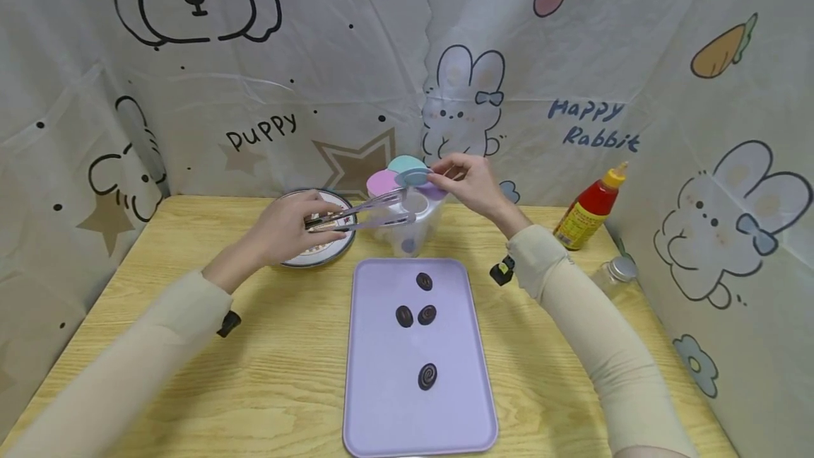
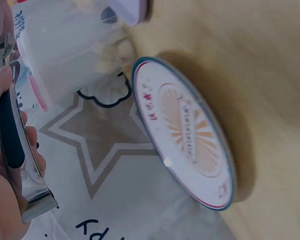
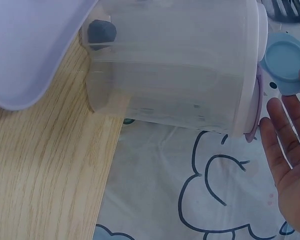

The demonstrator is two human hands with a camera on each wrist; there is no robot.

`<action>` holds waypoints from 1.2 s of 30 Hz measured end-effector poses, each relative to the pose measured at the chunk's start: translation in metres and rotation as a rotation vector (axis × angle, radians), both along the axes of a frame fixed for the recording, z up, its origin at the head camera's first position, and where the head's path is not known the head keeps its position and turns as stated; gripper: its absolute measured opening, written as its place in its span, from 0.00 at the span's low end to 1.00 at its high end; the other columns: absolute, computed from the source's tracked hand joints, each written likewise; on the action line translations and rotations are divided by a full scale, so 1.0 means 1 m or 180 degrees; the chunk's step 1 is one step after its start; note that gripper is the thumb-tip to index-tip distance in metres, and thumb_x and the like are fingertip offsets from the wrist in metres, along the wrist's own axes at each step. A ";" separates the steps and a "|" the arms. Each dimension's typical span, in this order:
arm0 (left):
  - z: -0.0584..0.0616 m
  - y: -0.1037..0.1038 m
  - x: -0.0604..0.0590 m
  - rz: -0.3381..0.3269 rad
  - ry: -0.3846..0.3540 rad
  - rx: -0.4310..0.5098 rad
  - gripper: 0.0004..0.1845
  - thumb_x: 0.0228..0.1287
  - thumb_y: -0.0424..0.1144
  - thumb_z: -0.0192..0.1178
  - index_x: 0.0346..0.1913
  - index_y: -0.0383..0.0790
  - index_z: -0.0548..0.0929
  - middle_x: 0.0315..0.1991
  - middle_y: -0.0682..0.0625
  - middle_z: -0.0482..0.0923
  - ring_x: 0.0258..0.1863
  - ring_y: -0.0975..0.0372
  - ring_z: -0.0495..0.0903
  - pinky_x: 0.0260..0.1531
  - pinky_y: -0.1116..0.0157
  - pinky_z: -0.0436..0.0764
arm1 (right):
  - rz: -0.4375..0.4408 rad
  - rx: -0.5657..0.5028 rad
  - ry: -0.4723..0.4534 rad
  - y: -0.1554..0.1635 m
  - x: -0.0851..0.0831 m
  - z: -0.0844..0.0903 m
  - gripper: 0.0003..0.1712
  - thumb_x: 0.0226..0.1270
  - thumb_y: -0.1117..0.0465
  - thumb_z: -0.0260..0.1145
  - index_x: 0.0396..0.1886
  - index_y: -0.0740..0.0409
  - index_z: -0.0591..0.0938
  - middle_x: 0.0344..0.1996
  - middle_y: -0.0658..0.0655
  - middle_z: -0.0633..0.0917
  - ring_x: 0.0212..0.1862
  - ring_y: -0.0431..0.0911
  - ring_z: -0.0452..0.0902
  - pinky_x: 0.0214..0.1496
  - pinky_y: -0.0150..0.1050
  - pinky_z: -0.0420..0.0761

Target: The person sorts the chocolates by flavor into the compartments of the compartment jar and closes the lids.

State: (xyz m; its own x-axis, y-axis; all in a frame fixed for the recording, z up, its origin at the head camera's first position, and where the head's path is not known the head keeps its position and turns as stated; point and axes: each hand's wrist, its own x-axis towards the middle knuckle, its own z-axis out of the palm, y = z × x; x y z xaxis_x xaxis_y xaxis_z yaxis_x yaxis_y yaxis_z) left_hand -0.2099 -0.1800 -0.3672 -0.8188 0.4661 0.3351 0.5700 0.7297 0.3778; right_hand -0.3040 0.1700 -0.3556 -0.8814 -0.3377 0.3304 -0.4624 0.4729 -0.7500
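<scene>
Behind tray [image 1: 381, 401]: canister [image 1: 407, 221]
Left hand [image 1: 286, 228]: fingers curled around tongs [image 1: 365, 214]
Right hand [image 1: 470, 182]: pinching blue lid [image 1: 415, 177]

Both arms wear long cream sleeves [image 1: 127, 366]; a small black device [image 1: 502, 271] is strapped at each wrist; hands bare.

Wooden table [image 1: 267, 345] bears tray [image 1: 381, 401], plate [image 1: 333, 249], container [image 1: 420, 228], bottle [image 1: 588, 210].

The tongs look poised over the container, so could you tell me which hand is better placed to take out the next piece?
Probably the left. The left hand grips the tongs, whose tips reach the clear container. The right hand is occupied lifting the blue lid, holding that opening clear.
</scene>
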 end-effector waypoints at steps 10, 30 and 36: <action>-0.033 -0.013 0.037 -0.0164 -0.0065 -0.0198 0.19 0.58 0.51 0.78 0.50 0.48 0.91 0.36 0.55 0.81 0.28 0.68 0.71 0.30 0.68 0.72 | -0.0019 0.0012 -0.0015 -0.002 -0.001 0.002 0.11 0.69 0.59 0.75 0.46 0.61 0.89 0.42 0.63 0.90 0.38 0.42 0.83 0.40 0.30 0.82; -0.090 0.004 0.068 -0.0478 -0.0522 -0.0458 0.19 0.60 0.56 0.76 0.51 0.54 0.91 0.33 0.59 0.78 0.27 0.75 0.66 0.28 0.73 0.68 | -0.0029 0.0018 -0.0036 -0.001 0.000 0.001 0.12 0.69 0.59 0.75 0.46 0.61 0.89 0.43 0.63 0.90 0.39 0.44 0.83 0.40 0.30 0.82; -0.093 0.006 0.070 -0.0454 -0.0544 -0.0427 0.17 0.61 0.54 0.76 0.51 0.54 0.91 0.34 0.61 0.79 0.28 0.75 0.67 0.29 0.73 0.68 | -0.0052 0.0036 -0.0053 -0.001 0.000 0.000 0.11 0.69 0.58 0.75 0.46 0.60 0.89 0.43 0.62 0.90 0.40 0.44 0.83 0.41 0.31 0.82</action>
